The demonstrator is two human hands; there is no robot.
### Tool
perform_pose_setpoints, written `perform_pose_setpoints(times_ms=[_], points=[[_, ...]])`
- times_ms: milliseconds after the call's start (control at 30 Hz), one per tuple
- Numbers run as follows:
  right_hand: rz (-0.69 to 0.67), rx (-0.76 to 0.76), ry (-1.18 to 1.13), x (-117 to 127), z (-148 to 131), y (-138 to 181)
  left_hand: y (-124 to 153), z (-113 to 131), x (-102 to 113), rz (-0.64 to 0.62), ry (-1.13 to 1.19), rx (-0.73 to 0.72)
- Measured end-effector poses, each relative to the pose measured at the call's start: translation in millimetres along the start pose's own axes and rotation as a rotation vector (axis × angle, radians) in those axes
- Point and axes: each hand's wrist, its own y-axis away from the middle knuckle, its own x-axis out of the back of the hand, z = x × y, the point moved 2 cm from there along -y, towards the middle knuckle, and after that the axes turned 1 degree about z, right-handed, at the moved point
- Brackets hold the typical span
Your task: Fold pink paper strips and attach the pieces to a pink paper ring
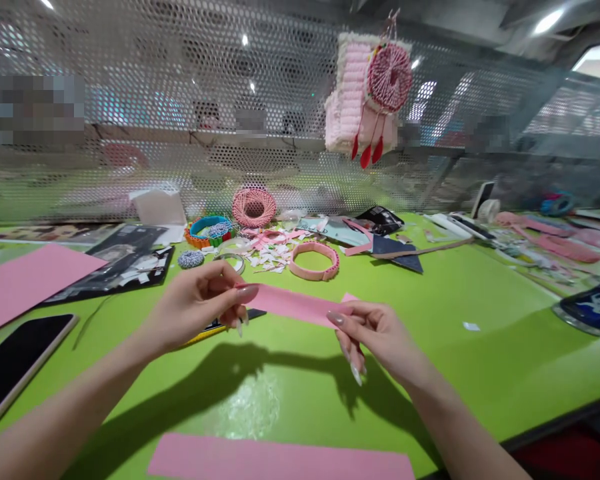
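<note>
Steadily, my left grip (195, 307) and my right grip (375, 340) are both clamped on a pink paper strip (293, 305), each pinching one end between thumb and fingers. The strip spans the gap between them, held up over the green tabletop (460, 313). Holding paper this way seems to work best with the finger pads flat against it and a light, even pull, because my long nails could dent or crease it. Keeping both ends level should stop it sagging or twisting.

Just beyond my grips lie a pink band (314, 260) and a heap of paper scraps (273, 257). Nearer my left grip are a pink sheet (30, 287) and a phone (17, 363), while a wider pink strip (280, 459) lies close to me below my hands, cut off by the bottom of the view.

Under my left grip, a yellow-and-black tool (220, 331) is mostly hidden, so I can't tell what it is. A small pink corner (349, 297) pokes up behind the strip near my right grip, and I can't tell whether it belongs to the strip. The clutter far to my right is hard to make out.
</note>
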Motion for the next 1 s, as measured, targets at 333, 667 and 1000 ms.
perform_pose_setpoints(times_ms=[333,667,1000], points=[[-0.028,0.014,-0.087,-5.1,1.0,0.8,4.7,-2.5,-3.6,0.086,0.173,-0.029],[-0.049,0.050,-0.147,-11.9,4.5,0.0,2.7,-12.4,-3.3,0.258,0.255,-0.023],[-0.137,0.025,-0.251,-13.0,5.5,-5.1,-0.7,-10.1,-6.1,0.166,0.453,0.087]])
